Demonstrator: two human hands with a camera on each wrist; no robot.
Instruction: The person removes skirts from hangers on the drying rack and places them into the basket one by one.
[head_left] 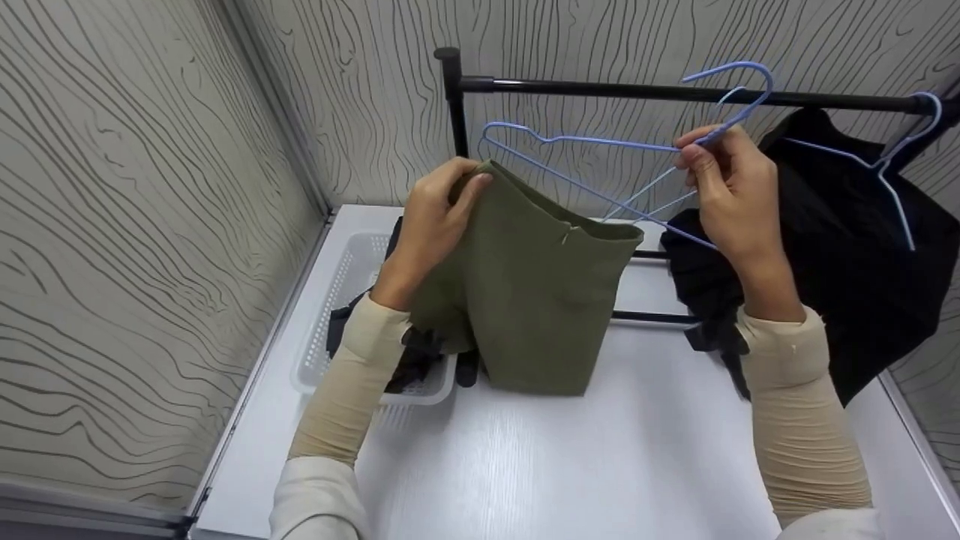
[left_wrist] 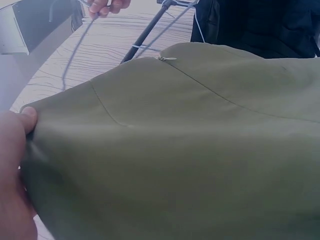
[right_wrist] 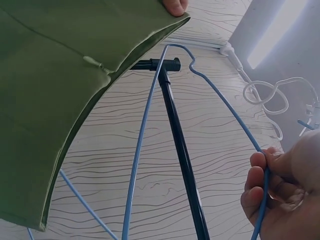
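My left hand (head_left: 439, 214) pinches one corner of the top edge of an olive-green garment (head_left: 547, 300), which hangs down over the table. A small zipper pull (head_left: 568, 234) shows near that garment's open waist edge; whether it is a skirt or shorts I cannot tell. My right hand (head_left: 731, 187) grips a blue wire hanger (head_left: 592, 140) just below its hook, thumb against fingers. The hanger's left end reaches just above the garment's waist and is apart from it. In the right wrist view the same hanger (right_wrist: 227, 102) runs down between the right hand's fingers (right_wrist: 256, 192).
A black clothes rack (head_left: 570, 88) stands behind the hands. On its right hangs a black garment (head_left: 847, 255) on another blue hanger (head_left: 883, 161). A white perforated basket (head_left: 307, 367) with dark clothes sits at the left of the white table (head_left: 570, 465). Patterned walls (head_left: 150, 225) enclose the spot.
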